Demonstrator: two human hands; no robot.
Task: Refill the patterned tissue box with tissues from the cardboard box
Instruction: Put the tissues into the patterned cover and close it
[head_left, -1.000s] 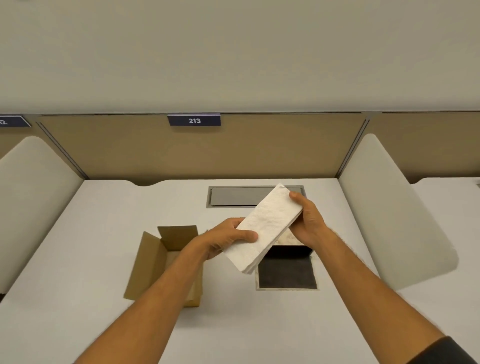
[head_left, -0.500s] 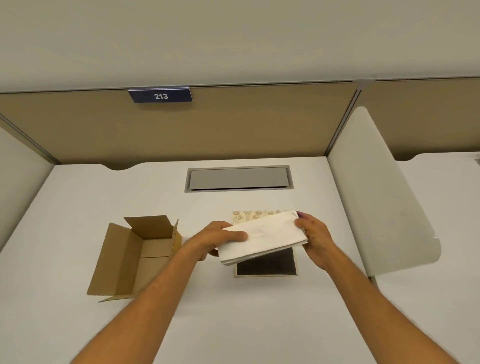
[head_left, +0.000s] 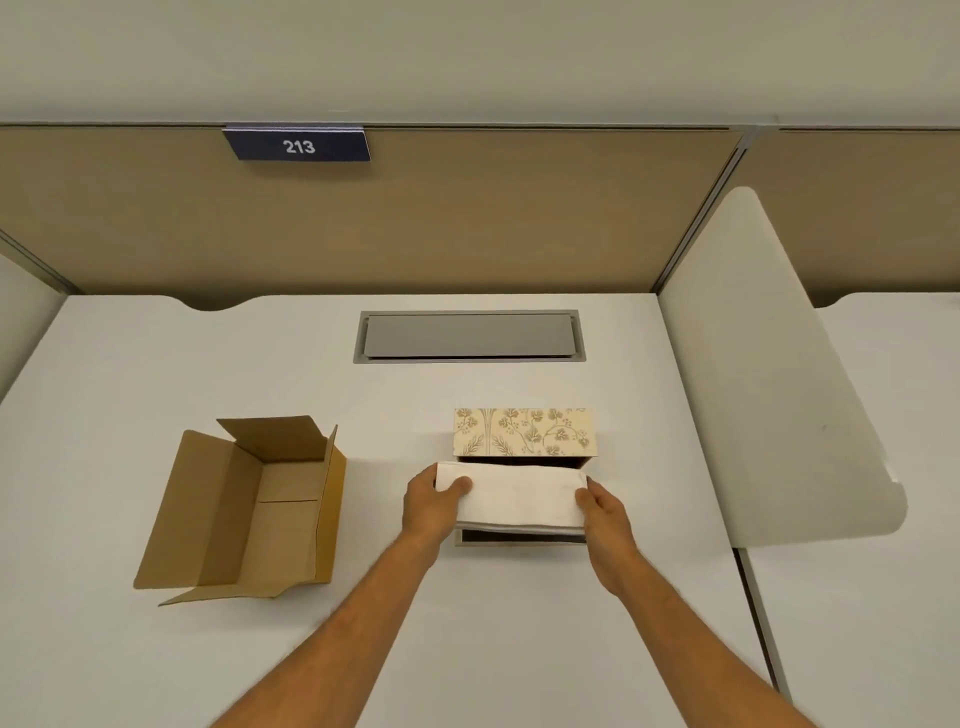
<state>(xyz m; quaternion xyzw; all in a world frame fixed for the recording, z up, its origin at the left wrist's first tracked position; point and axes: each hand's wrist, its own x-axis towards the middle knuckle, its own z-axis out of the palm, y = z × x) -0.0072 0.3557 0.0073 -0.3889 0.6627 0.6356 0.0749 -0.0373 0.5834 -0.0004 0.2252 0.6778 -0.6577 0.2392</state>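
Lowered and squared since a moment ago, the white folded tissue stack (head_left: 519, 499) now lies level over the open floral-patterned tissue box (head_left: 523, 432), toward the table's (head_left: 156, 364) right edge. Left hand (head_left: 431, 501) and right hand (head_left: 605, 512) pinch its ends, likely so it drops in flat. Nearer the left edge, the brown cardboard box (head_left: 244, 512) gapes empty.

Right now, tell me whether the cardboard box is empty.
Empty: the cardboard box lies open, with only bare brown walls showing inside.

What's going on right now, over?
Left hand and right hand grip tissue stack. Stack over open patterned tissue box. Cardboard box looks empty. Nothing blocking.
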